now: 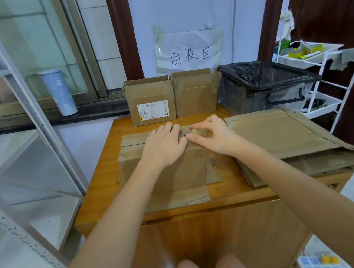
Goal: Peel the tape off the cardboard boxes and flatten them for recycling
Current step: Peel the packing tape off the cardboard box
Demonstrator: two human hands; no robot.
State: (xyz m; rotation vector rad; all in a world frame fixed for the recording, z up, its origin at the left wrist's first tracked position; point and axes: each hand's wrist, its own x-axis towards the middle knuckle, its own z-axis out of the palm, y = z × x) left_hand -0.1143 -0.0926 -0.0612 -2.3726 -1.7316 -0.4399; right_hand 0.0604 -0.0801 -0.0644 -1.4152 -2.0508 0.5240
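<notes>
Both hands are set close together on top of a taped cardboard box (pixel 167 168) at the middle of the wooden bench (pixel 102 187). The left hand (pixel 165 143) is laid flat, fingers straight and pressed down on the box top. The right hand (pixel 210 135) is curled, and a wad of clear peeled tape (pixel 200 132) is pinched between its thumb and fingers, just beside the left fingertips. The box is held upright, with brown tape strips (pixel 132 142) seen across its top seam to the left of the hands and another strip down its near face.

To the right on the bench, a stack of flattened cardboard (pixel 283 138) is laid, its near edge projecting past the bench corner. At the back of the bench, two opened boxes are stood side by side: one bearing a white shipping label (pixel 151 101) and a plain one (pixel 195 94) touching it on the right. Beside these, a bin lined with a black bag (pixel 264 87) is placed. A paper sign with handwritten characters (pixel 189 51) is fixed to the wall behind. A pale blue tumbler (pixel 58 91) is stood on the window ledge at the left, and a white wire rack (pixel 321 85) holding tape rolls is seen at the right.
</notes>
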